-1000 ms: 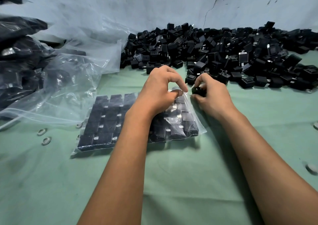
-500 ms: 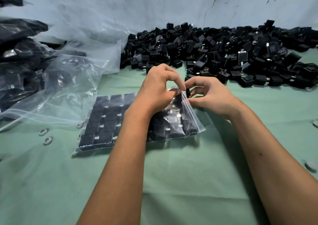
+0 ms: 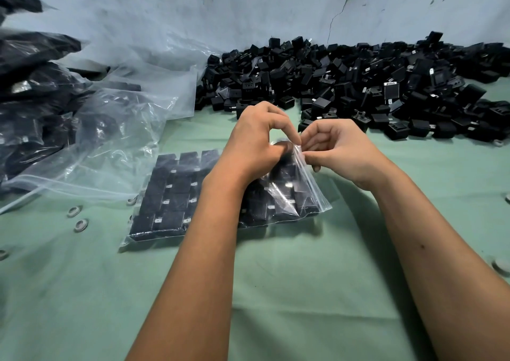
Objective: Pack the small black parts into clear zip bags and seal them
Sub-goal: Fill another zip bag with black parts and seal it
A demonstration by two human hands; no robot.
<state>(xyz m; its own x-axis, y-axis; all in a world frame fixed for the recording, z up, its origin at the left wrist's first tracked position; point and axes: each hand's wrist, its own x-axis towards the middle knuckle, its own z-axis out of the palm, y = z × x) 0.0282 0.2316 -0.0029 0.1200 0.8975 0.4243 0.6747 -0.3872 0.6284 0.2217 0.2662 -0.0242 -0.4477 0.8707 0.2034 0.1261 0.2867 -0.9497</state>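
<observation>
Zip bag (image 3: 176, 195) at ctr of green surface (image 3: 276, 291), rows of black parts inside, nearly full. Left hand (image 3: 254, 145) and right hand (image 3: 339, 153) each pinch its open mouth at 3 o'clock. Seal left; loose parts pile (image 3: 358, 90) at 1 o'clock unpacked.

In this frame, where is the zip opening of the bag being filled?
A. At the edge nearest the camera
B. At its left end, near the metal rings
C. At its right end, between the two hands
C: the left hand and right hand pinch the zip strip at the right end of the bag.
</observation>
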